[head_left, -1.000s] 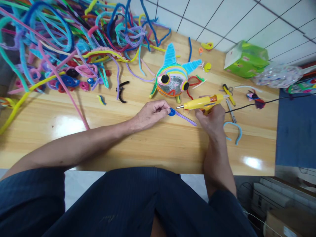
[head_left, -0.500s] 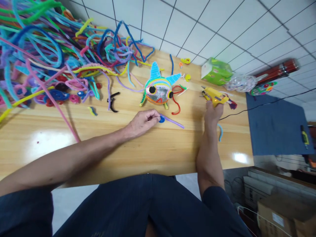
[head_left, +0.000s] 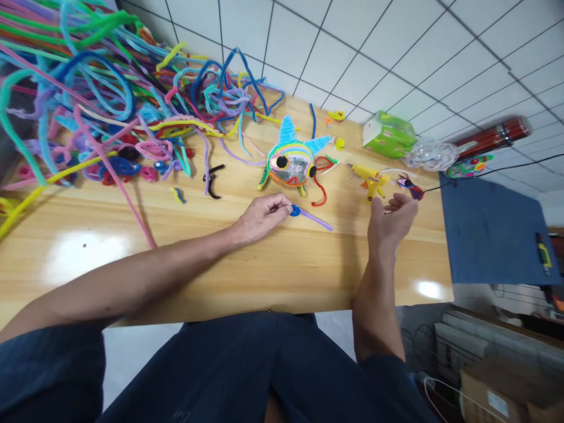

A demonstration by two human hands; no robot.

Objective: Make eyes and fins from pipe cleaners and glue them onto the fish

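Observation:
My left hand [head_left: 267, 216] pinches a small blue coiled pipe cleaner disc [head_left: 295, 211] between thumb and fingertips, just above the table. From the disc a purple pipe cleaner [head_left: 318, 221] slants away to the right; I cannot tell whether the two are joined. My right hand [head_left: 393, 218] has loosely curled, parted fingers with nothing in them. Just beyond it lies the yellow hot glue gun [head_left: 369, 178] on the table, nozzle to the left. Past my left hand stands a colourful fish-like pipe cleaner figure [head_left: 291, 164] with blue fins and black eyes.
A big tangle of pipe cleaners [head_left: 101, 106] covers the table's left side. Red pipe cleaner pieces [head_left: 320, 191] lie beside the figure. Along the tiled wall are a green tissue pack [head_left: 388, 135], a clear plastic bag [head_left: 432, 154] and a red flask [head_left: 493, 138].
My right hand has let go of the glue gun, which now rests on the table, and has drawn slightly right. My left hand keeps its pinch on the blue disc. The view has shifted a little.

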